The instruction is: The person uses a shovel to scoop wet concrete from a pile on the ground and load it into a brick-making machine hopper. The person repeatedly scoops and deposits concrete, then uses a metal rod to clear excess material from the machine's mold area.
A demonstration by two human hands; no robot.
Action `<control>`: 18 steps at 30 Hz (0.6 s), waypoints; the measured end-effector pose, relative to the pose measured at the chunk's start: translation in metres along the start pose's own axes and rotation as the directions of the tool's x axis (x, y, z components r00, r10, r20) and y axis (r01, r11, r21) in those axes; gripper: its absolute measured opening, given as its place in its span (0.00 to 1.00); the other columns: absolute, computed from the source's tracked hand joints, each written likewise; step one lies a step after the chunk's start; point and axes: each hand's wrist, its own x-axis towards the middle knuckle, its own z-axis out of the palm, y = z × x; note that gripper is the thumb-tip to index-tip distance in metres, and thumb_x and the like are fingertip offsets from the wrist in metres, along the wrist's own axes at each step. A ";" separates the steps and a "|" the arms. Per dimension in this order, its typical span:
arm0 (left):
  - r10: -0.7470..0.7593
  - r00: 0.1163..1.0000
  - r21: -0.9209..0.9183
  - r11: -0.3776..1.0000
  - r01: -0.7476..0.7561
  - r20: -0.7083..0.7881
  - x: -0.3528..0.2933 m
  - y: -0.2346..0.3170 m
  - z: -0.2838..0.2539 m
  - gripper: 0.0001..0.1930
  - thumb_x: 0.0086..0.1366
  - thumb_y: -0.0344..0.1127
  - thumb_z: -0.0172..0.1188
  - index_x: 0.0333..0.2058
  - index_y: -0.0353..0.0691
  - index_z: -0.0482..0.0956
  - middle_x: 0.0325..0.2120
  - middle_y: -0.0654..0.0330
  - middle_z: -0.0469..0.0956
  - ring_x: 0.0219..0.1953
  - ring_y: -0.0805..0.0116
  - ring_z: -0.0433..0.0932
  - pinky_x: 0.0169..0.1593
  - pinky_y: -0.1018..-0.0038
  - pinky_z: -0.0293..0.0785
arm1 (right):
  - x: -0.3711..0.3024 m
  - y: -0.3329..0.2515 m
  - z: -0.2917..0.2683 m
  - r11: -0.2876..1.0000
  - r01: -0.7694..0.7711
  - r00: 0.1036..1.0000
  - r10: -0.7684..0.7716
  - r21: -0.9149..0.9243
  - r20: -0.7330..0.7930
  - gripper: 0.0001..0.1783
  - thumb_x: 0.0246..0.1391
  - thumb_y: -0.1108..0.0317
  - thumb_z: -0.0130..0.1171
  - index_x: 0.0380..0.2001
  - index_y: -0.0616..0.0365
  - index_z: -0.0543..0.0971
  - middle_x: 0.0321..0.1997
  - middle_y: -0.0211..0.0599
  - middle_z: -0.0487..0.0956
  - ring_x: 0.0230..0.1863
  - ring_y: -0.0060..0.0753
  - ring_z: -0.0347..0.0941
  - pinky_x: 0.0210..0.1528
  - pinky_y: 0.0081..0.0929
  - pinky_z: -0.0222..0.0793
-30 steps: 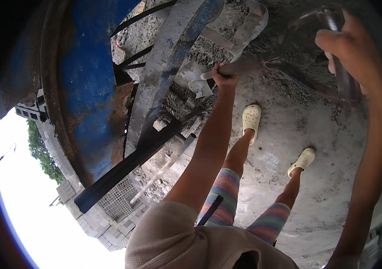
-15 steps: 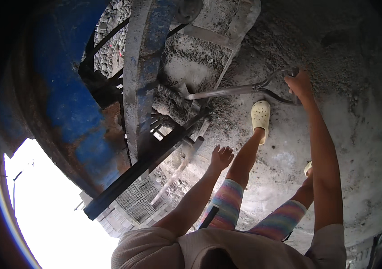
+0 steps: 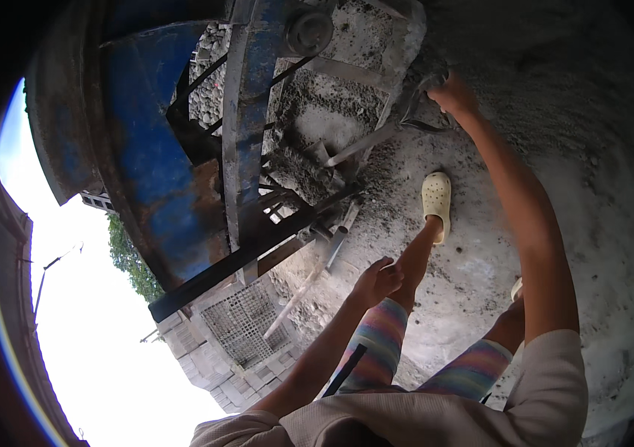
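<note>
My right hand [image 3: 451, 95] is closed around the grip of a shovel [image 3: 365, 143]. The metal shaft slopes down to the left, and its blade [image 3: 318, 153] is partly hidden among grey gravelly material beside the machine frame. Nothing is in my left hand [image 3: 378, 283], which hovers above my left knee with its fingers loosely bent and apart. Close to that hand, a pole [image 3: 295, 302] leans on the rubble. A dark bar [image 3: 235, 272] of the blue machine [image 3: 138, 141] runs in front of it.
The blue, rusty machine with its upright beam [image 3: 246, 97] fills the left. Below it are a metal grid [image 3: 239, 320] and grey blocks [image 3: 198, 365]. Gravel [image 3: 209, 82] shows behind the frame. My pale clog [image 3: 436, 197] stands on the dusty concrete floor [image 3: 496, 246].
My right hand has moved up and left with the shovel's grip, tilting the shaft more steeply. My left hand has shifted slightly down and right. The whole view has turned a little.
</note>
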 end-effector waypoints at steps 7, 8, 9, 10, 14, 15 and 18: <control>0.322 0.947 0.592 0.767 -0.248 -0.020 0.001 -0.042 -0.041 0.11 0.58 0.38 0.53 0.35 0.39 0.67 0.29 0.61 0.71 0.35 0.67 0.71 0.35 0.74 0.70 | 0.004 -0.063 -0.004 0.956 0.007 0.986 -0.056 0.292 0.160 0.13 0.35 0.71 0.59 0.28 0.61 0.73 0.15 0.30 0.69 0.15 0.21 0.64 0.18 0.20 0.61; 0.327 0.944 0.597 0.764 -0.246 -0.029 0.002 -0.043 -0.046 0.12 0.57 0.39 0.54 0.35 0.39 0.68 0.28 0.61 0.72 0.34 0.67 0.72 0.35 0.75 0.70 | 0.000 -0.073 -0.012 0.951 -0.005 0.975 -0.064 0.308 0.214 0.08 0.36 0.70 0.59 0.22 0.58 0.71 0.15 0.28 0.69 0.15 0.20 0.64 0.18 0.20 0.61; 0.333 0.942 0.602 0.760 -0.244 -0.038 0.004 -0.043 -0.049 0.12 0.57 0.39 0.55 0.35 0.39 0.68 0.28 0.61 0.72 0.32 0.67 0.72 0.34 0.75 0.70 | -0.004 -0.083 -0.022 0.948 -0.025 0.959 -0.068 0.319 0.277 0.08 0.37 0.69 0.60 0.15 0.54 0.69 0.14 0.27 0.68 0.15 0.19 0.63 0.19 0.19 0.60; 0.303 0.951 0.630 0.750 -0.201 -0.058 0.004 -0.041 -0.051 0.13 0.56 0.40 0.55 0.35 0.40 0.68 0.27 0.60 0.72 0.31 0.67 0.72 0.34 0.75 0.71 | -0.009 -0.094 -0.033 0.959 -0.007 0.962 -0.071 0.283 0.265 0.09 0.37 0.68 0.60 0.13 0.53 0.70 0.14 0.26 0.68 0.15 0.18 0.63 0.20 0.19 0.59; 0.599 0.779 0.865 0.277 -0.419 0.185 -0.011 -0.023 -0.049 0.13 0.52 0.41 0.58 0.34 0.42 0.72 0.25 0.60 0.74 0.28 0.66 0.74 0.33 0.74 0.71 | -0.047 -0.127 -0.078 0.974 -0.059 0.973 0.006 0.220 0.232 0.09 0.35 0.65 0.61 0.19 0.54 0.71 0.14 0.25 0.68 0.17 0.17 0.63 0.23 0.18 0.59; 0.642 0.753 0.889 0.250 -0.383 0.144 -0.015 -0.018 -0.046 0.13 0.52 0.41 0.59 0.33 0.42 0.73 0.25 0.59 0.75 0.27 0.65 0.75 0.33 0.73 0.72 | -0.061 -0.132 -0.088 0.970 -0.064 0.982 0.019 0.236 0.189 0.11 0.34 0.64 0.61 0.21 0.56 0.73 0.14 0.25 0.68 0.17 0.17 0.63 0.23 0.17 0.59; 0.622 0.782 0.968 0.173 -0.184 0.038 -0.027 -0.005 -0.037 0.12 0.52 0.42 0.58 0.33 0.43 0.72 0.26 0.57 0.75 0.29 0.62 0.76 0.33 0.72 0.72 | -0.114 -0.136 -0.108 0.948 -0.203 0.977 0.179 0.246 0.116 0.15 0.33 0.66 0.61 0.28 0.57 0.71 0.15 0.25 0.68 0.17 0.19 0.63 0.23 0.18 0.59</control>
